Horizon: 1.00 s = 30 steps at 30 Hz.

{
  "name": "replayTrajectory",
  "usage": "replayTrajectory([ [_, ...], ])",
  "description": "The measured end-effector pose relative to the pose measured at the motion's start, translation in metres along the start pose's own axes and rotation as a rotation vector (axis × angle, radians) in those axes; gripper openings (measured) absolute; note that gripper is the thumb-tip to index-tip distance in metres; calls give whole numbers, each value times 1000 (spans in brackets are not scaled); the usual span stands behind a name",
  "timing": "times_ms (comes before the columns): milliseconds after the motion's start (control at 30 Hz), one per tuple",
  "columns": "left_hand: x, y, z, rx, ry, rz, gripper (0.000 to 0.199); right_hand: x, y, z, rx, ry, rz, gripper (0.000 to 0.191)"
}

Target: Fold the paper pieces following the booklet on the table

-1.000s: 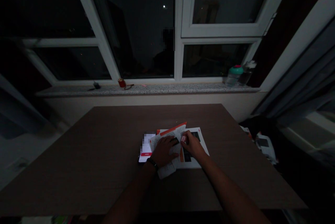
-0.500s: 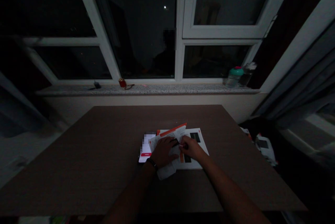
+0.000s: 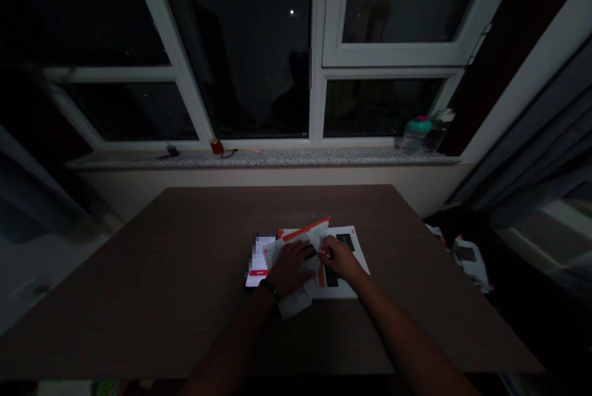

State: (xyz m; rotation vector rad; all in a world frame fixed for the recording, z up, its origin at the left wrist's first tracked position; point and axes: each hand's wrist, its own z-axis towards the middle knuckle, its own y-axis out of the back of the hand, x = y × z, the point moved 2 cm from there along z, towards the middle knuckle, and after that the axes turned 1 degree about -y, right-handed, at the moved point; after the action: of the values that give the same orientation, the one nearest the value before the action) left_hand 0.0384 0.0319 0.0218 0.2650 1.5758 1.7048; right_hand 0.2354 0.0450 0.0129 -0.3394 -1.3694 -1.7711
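My left hand (image 3: 290, 266), a dark band at its wrist, lies on a printed sheet with an orange strip (image 3: 307, 229), fingers stretched out. The sheet sits at a slant over an open booklet (image 3: 355, 260) with white pages and dark pictures. My right hand (image 3: 340, 258) is closed in a pinch at the sheet's right edge. Something small and pale shows at its fingertips, too dim to name. A lit phone (image 3: 259, 263) is beside my left hand, partly covered by the paper. A pale paper corner (image 3: 295, 305) sticks out below the left hand.
The brown table (image 3: 185, 272) reaches toward a stone windowsill (image 3: 287, 156). On the sill stand a teal-lidded bottle (image 3: 415, 136), a clear bottle (image 3: 438, 129) and a small red jar (image 3: 216, 147). Right of the table, a white object (image 3: 470, 263) lies on something dark.
My right hand has shifted slightly at the sheet's edge, its knuckles turned a little upward. The left hand, sheet, booklet and phone stay in place.
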Motion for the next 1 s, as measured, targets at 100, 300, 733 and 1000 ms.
replayTrajectory([
  [100, -2, 1, 1, -24, 17, -4, 48, 2, -1, -3, 67, -9, 63, 9],
  [300, -3, 1, 1, -34, 13, -6, 45, -2, -1, -4, 87, -104, 160, 9],
  [733, -5, 3, 2, -8, 7, 1, 48, -12, 0, 3, 138, -97, 185, 10],
  [1000, -5, 2, 0, -13, 2, 25, 50, -19, 0, 5, 169, -72, 206, 9],
])
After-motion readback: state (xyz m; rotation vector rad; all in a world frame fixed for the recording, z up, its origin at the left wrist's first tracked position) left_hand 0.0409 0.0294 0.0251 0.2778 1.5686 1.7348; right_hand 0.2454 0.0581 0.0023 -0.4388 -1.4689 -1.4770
